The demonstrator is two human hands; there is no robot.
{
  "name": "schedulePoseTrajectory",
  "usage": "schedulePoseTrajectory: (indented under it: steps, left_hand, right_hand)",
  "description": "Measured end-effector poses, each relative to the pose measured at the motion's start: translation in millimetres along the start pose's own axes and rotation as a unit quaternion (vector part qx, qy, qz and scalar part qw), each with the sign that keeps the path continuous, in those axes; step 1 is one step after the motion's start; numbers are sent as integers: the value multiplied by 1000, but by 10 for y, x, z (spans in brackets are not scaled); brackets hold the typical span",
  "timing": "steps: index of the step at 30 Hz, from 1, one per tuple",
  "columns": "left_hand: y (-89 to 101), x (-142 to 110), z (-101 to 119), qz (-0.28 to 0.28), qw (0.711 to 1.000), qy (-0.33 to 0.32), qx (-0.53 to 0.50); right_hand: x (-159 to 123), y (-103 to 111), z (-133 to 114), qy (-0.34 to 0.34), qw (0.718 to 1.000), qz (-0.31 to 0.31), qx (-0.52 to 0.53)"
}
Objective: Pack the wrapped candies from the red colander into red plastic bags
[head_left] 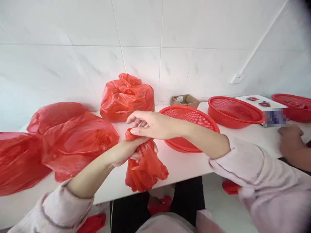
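A red plastic bag (145,171) hangs bunched over the front edge of the white table. My left hand (128,150) is closed round its gathered neck, with fingertips showing on the far side. Just above, my right hand (155,124) curves over the bag's bunched top. Its thumb lies by my left thumb and the bag's rim, while the forefinger is raised apart from the thumb. Whatever lies under the right palm is hidden. Behind my right forearm stands a red mesh basket (179,111), partly covered by that arm.
A full, knotted red bag (127,97) rests against the tiled wall. More red bags (73,132) spread over the left side. A small cardboard box (186,101) and another red basket (233,111) stand right of centre. Another person's hand (291,132) is at far right.
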State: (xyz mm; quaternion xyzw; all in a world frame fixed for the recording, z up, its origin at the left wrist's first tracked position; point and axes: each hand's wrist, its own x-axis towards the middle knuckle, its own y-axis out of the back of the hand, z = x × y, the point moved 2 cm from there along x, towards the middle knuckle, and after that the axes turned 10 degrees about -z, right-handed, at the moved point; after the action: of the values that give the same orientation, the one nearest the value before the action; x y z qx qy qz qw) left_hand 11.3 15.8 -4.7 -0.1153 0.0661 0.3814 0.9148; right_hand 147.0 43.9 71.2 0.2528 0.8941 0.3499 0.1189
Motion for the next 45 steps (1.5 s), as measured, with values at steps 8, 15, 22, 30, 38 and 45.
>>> schedulePoseTrajectory:
  steps: [8, 15, 22, 30, 38, 45]
  left_hand:
    - [72, -3, -2, 31, 996, -58, -54]
    - [10, -60, 61, 37, 990, -77, 111]
    - [39, -64, -38, 147, 909, -139, 364]
    - [75, -174, -119, 240, 803, -266, 477]
    - [106, -332, -149, 118, 801, -249, 531]
    - [482, -641, -574, 249, 792, -168, 532]
  right_hand:
    - [-472, -95, 227, -3, 992, 126, 10]
    - [-633, -404, 368, 34, 983, 174, 52]
    - [-193, -624, 791, 27, 957, 203, 207]
    - [-190, -848, 850, 43, 941, 112, 318]
    - [-373, -660, 667, 35, 978, 126, 164]
    - [-736, -485, 985, -62, 974, 196, -93]
